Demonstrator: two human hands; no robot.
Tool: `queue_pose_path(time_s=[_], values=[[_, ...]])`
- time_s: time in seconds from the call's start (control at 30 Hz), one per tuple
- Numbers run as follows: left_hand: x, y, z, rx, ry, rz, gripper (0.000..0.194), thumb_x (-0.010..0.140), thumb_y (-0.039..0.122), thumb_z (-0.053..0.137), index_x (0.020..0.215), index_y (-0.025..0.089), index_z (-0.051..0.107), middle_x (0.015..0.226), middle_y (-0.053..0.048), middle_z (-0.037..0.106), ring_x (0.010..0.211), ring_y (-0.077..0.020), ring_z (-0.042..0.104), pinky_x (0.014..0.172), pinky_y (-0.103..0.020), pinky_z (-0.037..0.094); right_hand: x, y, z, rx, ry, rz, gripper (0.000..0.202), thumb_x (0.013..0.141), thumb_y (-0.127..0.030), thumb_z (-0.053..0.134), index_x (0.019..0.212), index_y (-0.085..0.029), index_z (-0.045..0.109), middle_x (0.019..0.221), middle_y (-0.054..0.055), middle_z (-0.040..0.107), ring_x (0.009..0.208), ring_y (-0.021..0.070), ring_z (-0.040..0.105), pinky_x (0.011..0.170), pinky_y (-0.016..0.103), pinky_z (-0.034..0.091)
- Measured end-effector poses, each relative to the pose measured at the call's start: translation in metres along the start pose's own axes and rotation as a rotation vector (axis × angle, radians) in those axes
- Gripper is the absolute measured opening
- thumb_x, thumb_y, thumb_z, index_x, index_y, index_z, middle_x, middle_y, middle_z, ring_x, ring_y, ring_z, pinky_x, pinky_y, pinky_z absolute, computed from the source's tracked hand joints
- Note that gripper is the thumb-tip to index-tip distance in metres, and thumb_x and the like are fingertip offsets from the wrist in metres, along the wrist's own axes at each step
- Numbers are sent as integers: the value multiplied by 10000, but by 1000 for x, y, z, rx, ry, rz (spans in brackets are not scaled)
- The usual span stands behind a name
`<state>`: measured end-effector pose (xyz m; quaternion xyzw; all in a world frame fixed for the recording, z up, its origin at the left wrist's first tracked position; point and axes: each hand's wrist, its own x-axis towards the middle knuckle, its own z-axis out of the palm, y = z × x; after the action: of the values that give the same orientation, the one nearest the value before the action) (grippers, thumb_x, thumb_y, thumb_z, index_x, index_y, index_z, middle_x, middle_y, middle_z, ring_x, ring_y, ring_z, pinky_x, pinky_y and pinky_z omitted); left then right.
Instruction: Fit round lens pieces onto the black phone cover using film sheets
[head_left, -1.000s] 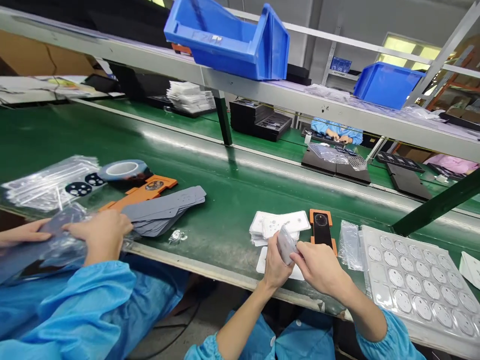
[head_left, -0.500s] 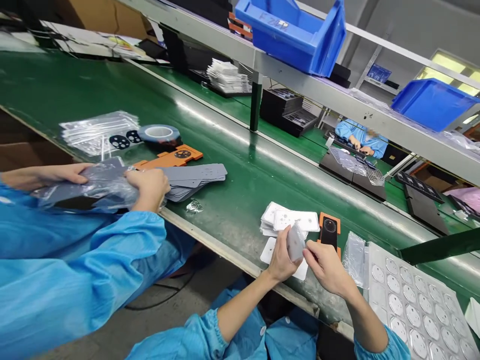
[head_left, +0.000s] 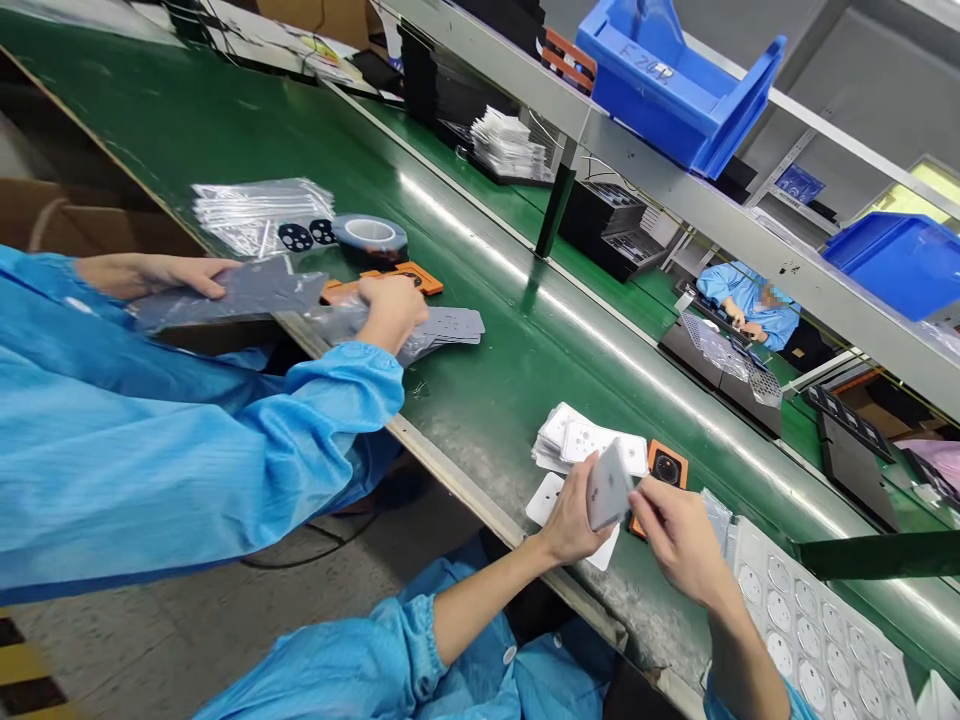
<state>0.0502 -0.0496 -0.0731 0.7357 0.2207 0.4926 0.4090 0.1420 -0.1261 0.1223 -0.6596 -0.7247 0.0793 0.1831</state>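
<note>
In the lower middle, my left hand (head_left: 576, 518) is wrapped round a pale, phone-sized flat piece (head_left: 609, 484) with small dark marks and a glossy surface, tilted on edge. My right hand (head_left: 681, 535) is closed with thumb and finger pinched at the right edge of this piece; what lies between the fingertips is too small to make out. Behind my hands is a stack of white cards with holes (head_left: 592, 437). One white card (head_left: 543, 497) lies beside my left hand. An orange frame with a black phone-like part (head_left: 666, 466) sits behind my right hand, partly hidden.
A clear tray of round discs (head_left: 814, 625) lies at right. At left, a co-worker's hand (head_left: 394, 308) is by grey cards (head_left: 457, 325); tape (head_left: 371, 238) and plastic sleeves (head_left: 259, 212) lie beyond. Blue bins (head_left: 667, 90) stand on the overhead shelf (head_left: 622, 130). Another person works opposite.
My view has shifted, so the bench sits differently in the frame. The piece in my left hand has turned to show more of its face. My right hand stays at its edge.
</note>
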Motion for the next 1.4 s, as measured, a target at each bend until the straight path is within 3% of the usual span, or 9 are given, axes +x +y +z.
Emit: queue_pose_path(time_s=[0.13, 0.43, 0.6, 0.9, 1.4], values=[[0, 1, 2, -11, 12, 19, 1037, 734, 246, 692, 1545, 178, 50, 1467, -221, 366, 1351, -386, 429, 1067, -594, 439, 3, -2, -10, -41, 45, -14, 329, 1000, -269, 398, 685, -214, 322, 582, -49, 415, 519, 97, 360, 537, 244, 253], [3, 7, 1, 10, 24, 32, 994, 768, 315, 699, 1531, 161, 81, 1435, -239, 392, 1330, -392, 457, 1051, -596, 453, 6, -7, -29, -39, 115, -8, 306, 965, -264, 442, 672, -213, 369, 551, -57, 418, 488, 86, 347, 507, 225, 268], [3, 6, 1, 5, 3, 37, 1008, 741, 268, 689, 1537, 153, 82, 1444, -238, 381, 1347, -395, 432, 1075, -609, 425, 6, -10, -39, -50, 81, -44, 305, 954, -249, 443, 661, -210, 370, 547, -58, 408, 485, 82, 327, 498, 226, 257], [2, 7, 3, -2, 8, 14, 1025, 735, 288, 716, 1537, 162, 89, 1446, -231, 378, 1338, -388, 431, 1077, -600, 418, 1, -9, -46, -15, 151, -26, 293, 940, -238, 467, 656, -206, 405, 542, -59, 419, 479, 76, 343, 489, 204, 283], [2, 9, 2, -4, -2, 9, 1023, 716, 251, 695, 1537, 193, 87, 1437, -202, 382, 1325, -377, 433, 1078, -589, 418, -1, -10, -55, -23, 135, -71, 298, 949, -237, 456, 659, -206, 394, 545, -58, 413, 481, 76, 328, 491, 213, 273]])
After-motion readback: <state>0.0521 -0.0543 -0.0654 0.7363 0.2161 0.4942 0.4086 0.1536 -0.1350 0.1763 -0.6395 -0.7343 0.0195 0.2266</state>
